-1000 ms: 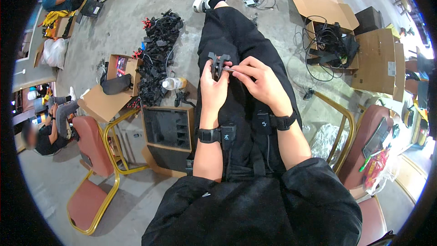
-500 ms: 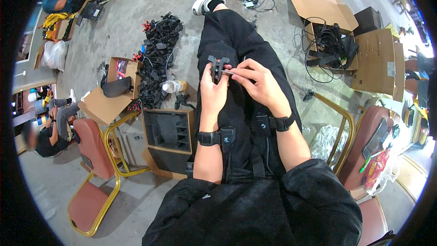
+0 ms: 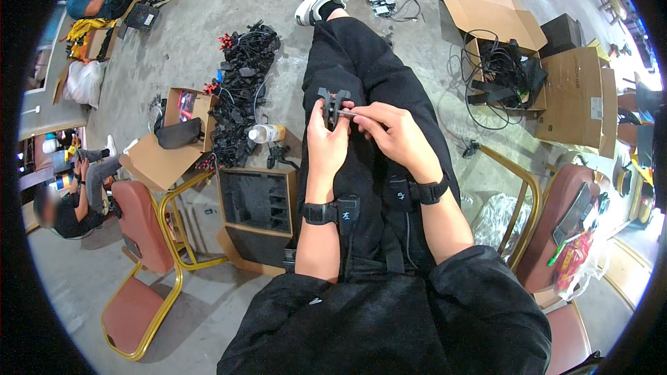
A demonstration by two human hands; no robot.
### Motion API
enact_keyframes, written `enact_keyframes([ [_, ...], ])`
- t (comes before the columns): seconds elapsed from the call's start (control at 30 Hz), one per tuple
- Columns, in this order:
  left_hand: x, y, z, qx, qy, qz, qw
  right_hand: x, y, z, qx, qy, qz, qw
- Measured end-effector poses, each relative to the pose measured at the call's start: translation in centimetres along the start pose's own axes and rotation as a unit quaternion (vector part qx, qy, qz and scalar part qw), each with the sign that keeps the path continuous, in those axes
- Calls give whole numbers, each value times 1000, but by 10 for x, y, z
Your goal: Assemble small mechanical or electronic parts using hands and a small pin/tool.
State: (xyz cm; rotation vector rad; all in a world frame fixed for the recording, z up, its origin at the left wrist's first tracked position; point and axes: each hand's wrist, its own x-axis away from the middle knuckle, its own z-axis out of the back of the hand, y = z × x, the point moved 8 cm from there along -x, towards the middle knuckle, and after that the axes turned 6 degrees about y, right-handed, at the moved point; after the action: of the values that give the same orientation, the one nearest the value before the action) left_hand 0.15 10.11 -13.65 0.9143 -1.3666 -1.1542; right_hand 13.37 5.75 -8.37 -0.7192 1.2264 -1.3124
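Over my thighs, my left hand (image 3: 327, 144) is closed around a small black plastic bracket-like part (image 3: 335, 99) with notched ends. My right hand (image 3: 397, 133) pinches a thin metal rod-shaped tool (image 3: 347, 113) between thumb and fingers. The tool's tip reaches the right side of the black part; where exactly it meets the part is too small to tell. Most of the tool is covered by my right fingers, so its kind does not show. Both wrists wear black straps with small boxes on them.
Left of my legs lie a heap of black parts and cables (image 3: 243, 90), a bottle (image 3: 266, 132) and a foam-lined box (image 3: 257, 198). A carton of cables (image 3: 504, 73) stands at right. Chairs (image 3: 142, 219) flank me. Two people sit at far left.
My right hand has shifted slightly, its fingers now curled differently over the tool, whose rear end no longer shows. My left hand and the black part stay almost in place.
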Motion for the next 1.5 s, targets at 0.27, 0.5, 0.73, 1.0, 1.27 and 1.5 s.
enact_keyframes([
  [0.27, 0, -3, 1, -4, 0, 8, 1000, 0, 1, 3, 39, 15, -18, 999],
  [0.5, -2, -5, 2, -37, 16, -38, 998, 0, -9, 3, 73, 46, 76, 993],
  [0.73, -1, -3, -1, -20, 14, -25, 999, 0, -1, 4, 28, 41, 17, 999],
  [1.0, 0, -2, -1, -24, 11, -23, 999, 3, 13, 1, -10, 18, -88, 996],
  [1.27, -1, -8, 2, -37, 11, 2, 999, -1, -3, 6, 40, 58, 16, 997],
  [1.5, -1, -7, 1, -38, 6, -2, 999, 0, 1, 4, 19, 50, 15, 998],
])
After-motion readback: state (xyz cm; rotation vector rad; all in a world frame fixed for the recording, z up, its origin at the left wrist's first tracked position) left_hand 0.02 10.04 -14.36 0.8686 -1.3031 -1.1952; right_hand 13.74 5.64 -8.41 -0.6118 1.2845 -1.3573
